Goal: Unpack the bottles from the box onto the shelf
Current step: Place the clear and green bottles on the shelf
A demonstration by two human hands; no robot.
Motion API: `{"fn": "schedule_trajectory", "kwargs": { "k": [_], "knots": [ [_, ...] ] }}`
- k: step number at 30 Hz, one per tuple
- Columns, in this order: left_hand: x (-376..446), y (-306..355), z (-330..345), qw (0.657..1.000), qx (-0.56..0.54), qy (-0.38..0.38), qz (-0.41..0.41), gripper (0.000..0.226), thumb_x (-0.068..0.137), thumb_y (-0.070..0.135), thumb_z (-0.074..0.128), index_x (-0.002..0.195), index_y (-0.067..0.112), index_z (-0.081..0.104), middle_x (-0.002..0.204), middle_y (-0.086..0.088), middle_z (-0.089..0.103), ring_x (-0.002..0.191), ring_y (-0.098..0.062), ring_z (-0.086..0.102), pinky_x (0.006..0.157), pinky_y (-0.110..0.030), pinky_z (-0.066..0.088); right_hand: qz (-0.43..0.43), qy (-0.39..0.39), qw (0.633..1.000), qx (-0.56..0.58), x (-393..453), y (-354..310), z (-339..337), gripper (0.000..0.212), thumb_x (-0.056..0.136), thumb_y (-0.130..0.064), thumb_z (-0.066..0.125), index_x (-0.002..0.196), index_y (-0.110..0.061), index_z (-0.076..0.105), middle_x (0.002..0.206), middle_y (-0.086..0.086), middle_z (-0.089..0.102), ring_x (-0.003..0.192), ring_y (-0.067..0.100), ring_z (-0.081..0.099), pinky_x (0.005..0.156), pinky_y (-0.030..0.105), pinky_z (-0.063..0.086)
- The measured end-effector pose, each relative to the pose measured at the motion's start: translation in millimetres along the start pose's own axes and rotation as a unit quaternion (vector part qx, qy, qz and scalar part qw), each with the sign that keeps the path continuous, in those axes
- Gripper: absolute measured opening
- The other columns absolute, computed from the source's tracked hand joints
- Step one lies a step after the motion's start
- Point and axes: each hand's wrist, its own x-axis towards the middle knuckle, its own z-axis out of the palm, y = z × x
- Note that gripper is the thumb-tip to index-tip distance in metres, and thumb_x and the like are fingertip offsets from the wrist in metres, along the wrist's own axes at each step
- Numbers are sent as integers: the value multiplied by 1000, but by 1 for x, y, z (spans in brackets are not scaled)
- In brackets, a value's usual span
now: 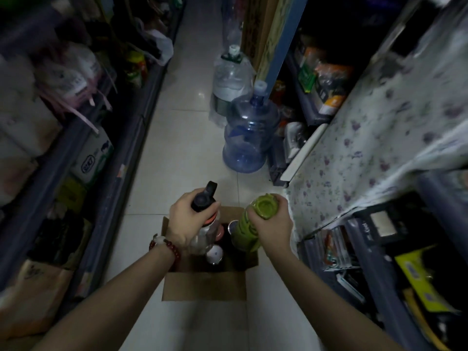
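Note:
An open cardboard box (205, 286) stands on the tiled floor of a narrow aisle. My left hand (188, 219) grips a clear bottle with a black cap (203, 198) by its top, above the box. My right hand (272, 222) grips a green bottle (247, 230) around its lid, above the box's right side. Inside the box I see a white-capped bottle (214, 253) and a metal-rimmed one (233, 226). A shelf covered with a flowered cloth (374, 148) runs along the right.
A big blue water jug (249, 133) and a clear one (230, 79) stand on the floor ahead, against the right shelving. Packed shelves with bags and cartons (93, 153) line the left. Lower right shelves hold packets (420, 274). Pale floor tiles (182, 138) lie between.

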Motion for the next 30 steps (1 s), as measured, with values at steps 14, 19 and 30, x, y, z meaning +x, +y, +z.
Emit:
{"fn": "schedule_trajectory", "kwargs": {
  "k": [14, 19, 30],
  "knots": [
    [14, 315, -68, 995, -42, -56, 68, 37, 67, 53, 72, 99, 35, 66, 98, 5, 71, 95, -13, 66, 90, -38, 54, -37, -13, 999, 7, 9, -275, -175, 52, 71, -24, 80, 115, -20, 53, 90, -10, 62, 88, 14, 62, 79, 27, 48],
    [14, 394, -76, 991, -68, -89, 70, 38, 71, 45, 76, 104, 27, 67, 100, 1, 72, 98, -16, 67, 95, -43, 53, -60, 1, 998, 12, 10, -347, -229, 49, 73, -26, 80, 115, -21, 55, 89, -12, 64, 85, 11, 64, 75, 29, 54],
    [35, 525, -93, 968, -99, -171, 157, 17, 77, 37, 75, 90, 38, 64, 91, 15, 68, 90, -5, 64, 87, -31, 52, -82, 70, 994, 21, 11, -456, -306, 51, 72, -20, 82, 117, -19, 57, 90, -5, 64, 81, 10, 62, 70, 20, 49]
  ]
}}
